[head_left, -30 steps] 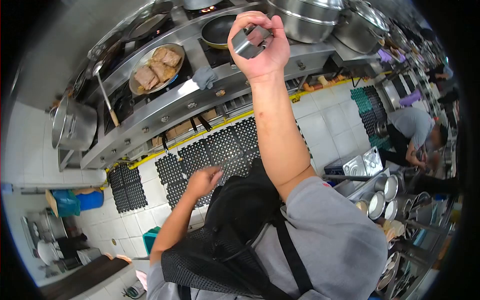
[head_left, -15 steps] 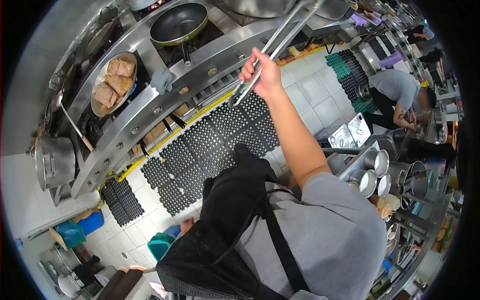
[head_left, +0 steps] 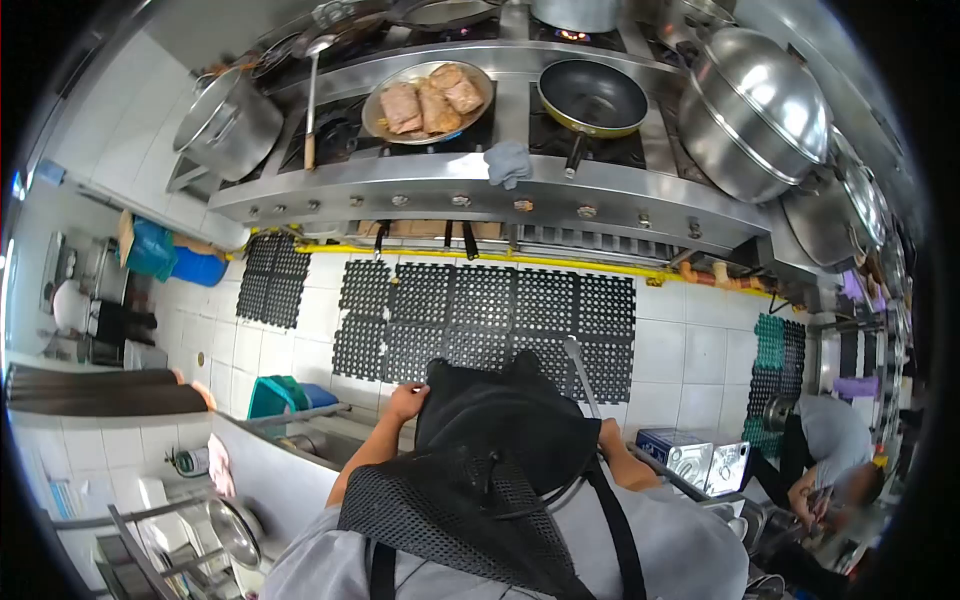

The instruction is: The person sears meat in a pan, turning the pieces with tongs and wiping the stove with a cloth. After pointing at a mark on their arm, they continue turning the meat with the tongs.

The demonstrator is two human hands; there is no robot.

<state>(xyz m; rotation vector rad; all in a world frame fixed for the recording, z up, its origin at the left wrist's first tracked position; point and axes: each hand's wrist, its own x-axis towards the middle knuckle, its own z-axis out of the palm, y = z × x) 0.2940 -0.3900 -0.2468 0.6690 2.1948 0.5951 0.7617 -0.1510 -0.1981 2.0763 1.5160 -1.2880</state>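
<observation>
Low at my right side, my right hand (head_left: pixel 610 436) is closed around a pair of long metal tongs (head_left: pixel 582 372), whose tip points toward the stove over the floor mat. The apron and my arm partly hide that grip. My left hand (head_left: pixel 407 401) hangs beside my black apron (head_left: pixel 500 410), its fingers loosely bent and no object visible in them. On the stove, a light-coloured pan (head_left: pixel 376 122) holds several browned pieces of meat (head_left: pixel 437 108). To its right sits a dark frying pan (head_left: pixel 592 92) with a yellow-green outside, its handle toward me.
A grey cloth (head_left: pixel 508 164) lies on the stove's front edge (head_left: pixel 400 172). A ladle (head_left: pixel 312 100), a stockpot (head_left: pixel 230 125) and a large lidded steamer (head_left: pixel 750 115) stand around the pans. Black mats (head_left: pixel 480 310) cover the floor. Another person (head_left: pixel 830 445) bends at far right.
My right hand has lowered the tongs from in front of the stove to my side. The view has turned to face the stove squarely, and my left hand is now more visible.
</observation>
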